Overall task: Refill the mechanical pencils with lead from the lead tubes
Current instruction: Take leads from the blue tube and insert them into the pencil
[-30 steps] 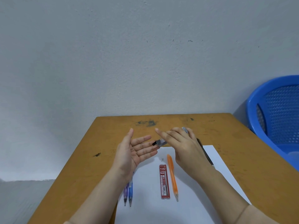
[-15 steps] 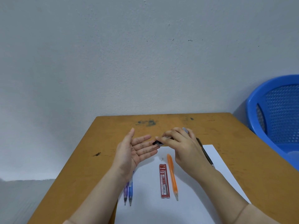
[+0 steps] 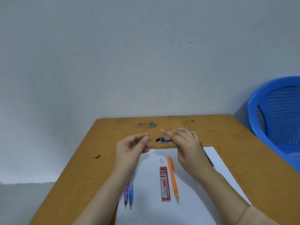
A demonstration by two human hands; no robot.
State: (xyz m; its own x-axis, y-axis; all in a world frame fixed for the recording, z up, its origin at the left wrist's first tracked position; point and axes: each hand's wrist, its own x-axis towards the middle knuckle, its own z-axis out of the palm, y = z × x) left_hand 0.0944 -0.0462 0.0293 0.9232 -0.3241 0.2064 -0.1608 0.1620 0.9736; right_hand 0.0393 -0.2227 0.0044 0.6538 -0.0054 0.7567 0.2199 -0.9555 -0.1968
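Pale grey wall point(image 3: 146, 62) across the upper half of the view. Toward 6 o'clock, a scuffed ochre desk point(image 3: 84, 168) pushed up against it. At 3 o'clock, just off the desk's edge, a blue plastic chair point(image 3: 253, 101) with a perforated back. On the desk's near half, a white sheet of paper point(image 3: 151, 215).

Both hands raised over the paper's far edge, close together but not touching. Left hand point(image 3: 131, 150) with fingers curled, thumb and forefinger pinching a hair-thin pencil lead point(image 3: 148, 147). Right hand point(image 3: 188, 146) wrapped round a clear lead tube point(image 3: 164, 140) held level, black end pointing to 9 o'clock at the left fingertips, thin leads poking from its mouth. Under the right hand, mostly hidden, a black mechanical pencil point(image 3: 211, 162).

Flat on the paper at 6 o'clock of the hands, an orange mechanical pencil point(image 3: 173, 179), tip toward 6 o'clock. Just beside it at 9 o'clock, a red 2B lead tube point(image 3: 165, 184). Farther toward 9 o'clock, side by side under the left forearm, a blue mechanical pencil point(image 3: 131, 194) and a purple mechanical pencil point(image 3: 126, 196), tips likewise toward 6 o'clock. At 12 o'clock of the red tube, a tiny clear piece point(image 3: 161, 160), too blurred to name.
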